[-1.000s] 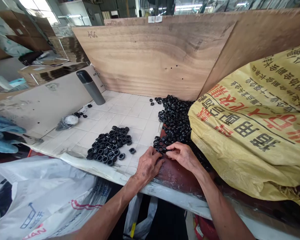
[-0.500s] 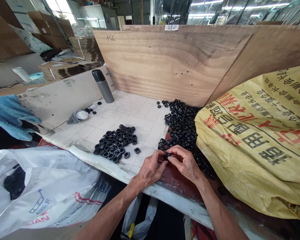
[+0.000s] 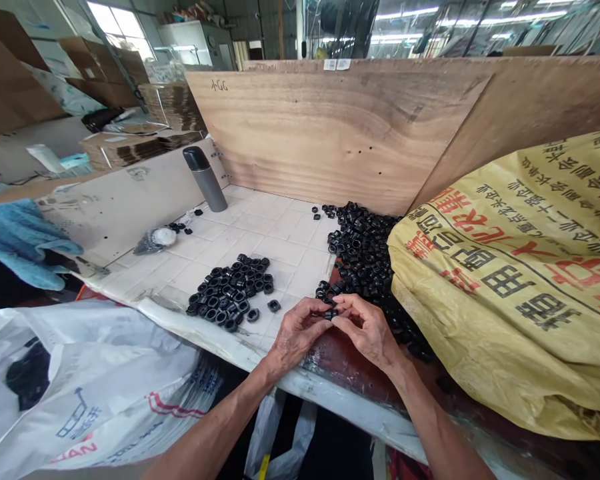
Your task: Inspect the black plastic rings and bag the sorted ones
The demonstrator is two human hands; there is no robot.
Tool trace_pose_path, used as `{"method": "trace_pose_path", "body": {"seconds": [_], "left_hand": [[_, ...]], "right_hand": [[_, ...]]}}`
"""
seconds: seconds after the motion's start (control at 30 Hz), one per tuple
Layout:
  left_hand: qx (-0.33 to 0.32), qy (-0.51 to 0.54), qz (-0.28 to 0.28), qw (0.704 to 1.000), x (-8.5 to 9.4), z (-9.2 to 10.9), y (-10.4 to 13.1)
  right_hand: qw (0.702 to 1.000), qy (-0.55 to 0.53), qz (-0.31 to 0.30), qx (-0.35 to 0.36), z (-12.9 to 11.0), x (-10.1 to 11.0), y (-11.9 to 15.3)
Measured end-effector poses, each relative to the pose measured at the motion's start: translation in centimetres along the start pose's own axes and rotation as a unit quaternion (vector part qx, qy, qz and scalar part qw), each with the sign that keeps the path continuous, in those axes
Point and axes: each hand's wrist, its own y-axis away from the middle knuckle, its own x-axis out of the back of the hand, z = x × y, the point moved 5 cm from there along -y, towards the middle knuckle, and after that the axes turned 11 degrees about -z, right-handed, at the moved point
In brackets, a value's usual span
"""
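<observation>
The left hand (image 3: 296,333) and right hand (image 3: 373,331) are closed in fingertip pinches on one black ring (image 3: 331,313), beside the sack (image 3: 500,287), probably because so small a part needs steadying from both sides; the heap (image 3: 363,250) lies against the sack, within easy reach; the pile (image 3: 230,293) sits apart from the sack on the desk (image 3: 290,257), perhaps to keep the two lots separate; the sack reads 猪用配合 in large black characters; the board (image 3: 330,133) behind the heap bears "小GG"; its pale labels (image 3: 337,65) are too small to read.
</observation>
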Motion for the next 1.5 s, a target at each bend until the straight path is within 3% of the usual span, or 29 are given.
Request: {"method": "trace_pose_path", "body": {"seconds": [0.17, 0.37, 0.6, 0.7, 0.8, 1.03, 1.23, 1.4, 1.5], "left_hand": [[-0.038, -0.043, 0.007, 0.998, 0.3, 0.3, 0.1], [0.024, 0.032, 0.003, 0.999, 0.2, -0.6, 0.3], [0.024, -0.022, -0.009, 0.999, 0.1, -0.4, 0.1], [0.037, -0.003, 0.006, 0.999, 0.1, -0.5, 0.1], [0.041, 0.02, 0.017, 0.999, 0.1, -0.4, 0.0], [0.048, 0.022, 0.031, 0.998, 0.3, 0.0, -0.1], [0.043, 0.021, 0.025, 0.999, 0.3, -0.5, 0.1], [0.047, 0.027, 0.002, 0.999, 0.0, -0.6, 0.1], [0.064, 0.053, 0.011, 0.996, 0.1, -0.7, 0.1]], "right_hand": [[1.0, 0.02, 0.002, 0.013, 0.5, -0.7, 0.0], [0.998, 0.039, -0.025, 0.043, -0.2, -0.7, 0.2], [0.984, 0.175, 0.0, 0.03, 0.4, -1.1, 0.0], [0.992, 0.121, 0.024, 0.017, 0.2, -0.7, 0.0], [0.997, 0.079, -0.002, 0.013, -0.2, -0.7, 0.1], [0.998, 0.058, 0.001, -0.002, -0.6, -0.5, 0.1], [0.997, 0.07, 0.01, 0.04, -0.9, -0.3, 0.0], [0.997, 0.074, 0.024, -0.018, 0.2, -0.3, -0.1], [0.998, 0.059, 0.021, 0.011, 0.0, -0.5, 0.0]]}}
